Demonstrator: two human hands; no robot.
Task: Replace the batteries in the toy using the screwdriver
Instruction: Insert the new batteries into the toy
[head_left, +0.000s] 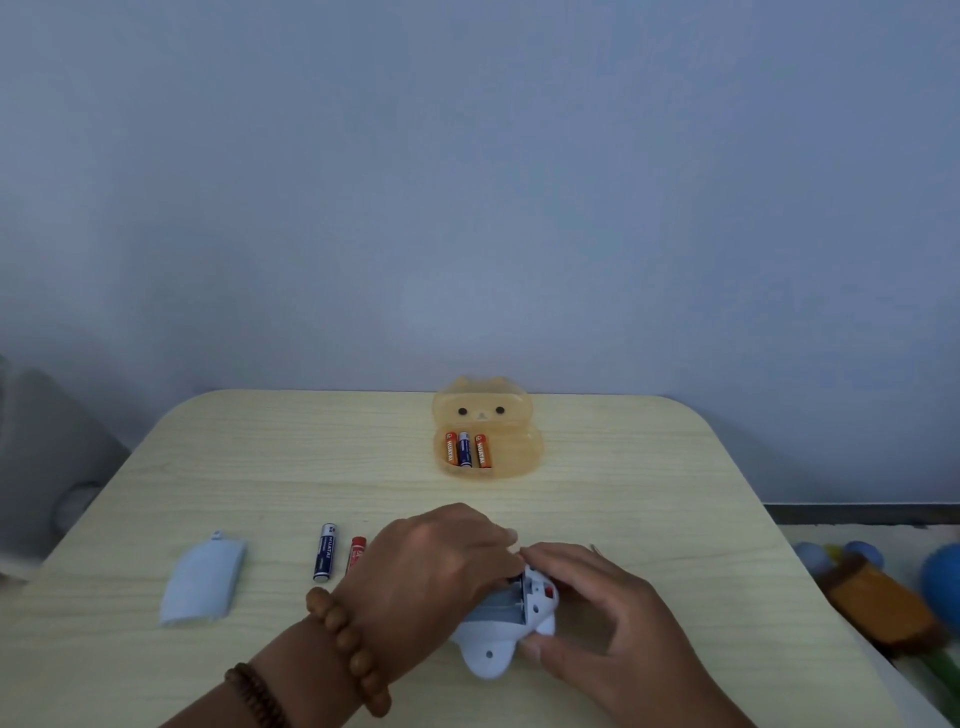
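Gripping the pale blue toy (506, 631) on the counter (649, 467) with thumb and curled fingers of the right hand (608, 613), battery bay open and facing up; reaching into that bay with the left hand (436, 566), fingertips bunched, impossible to tell whether pinching anything. Left of the toy: red battery (356, 555), then blue battery (325, 552), then farther out the loose blue cover (203, 579). Beyond the toy, well apart: open orange bear-faced case (488, 410) holding three batteries (466, 450) side by side.

The blue battery (325, 552) reads HUATAI (orange batteries (451, 448) too).
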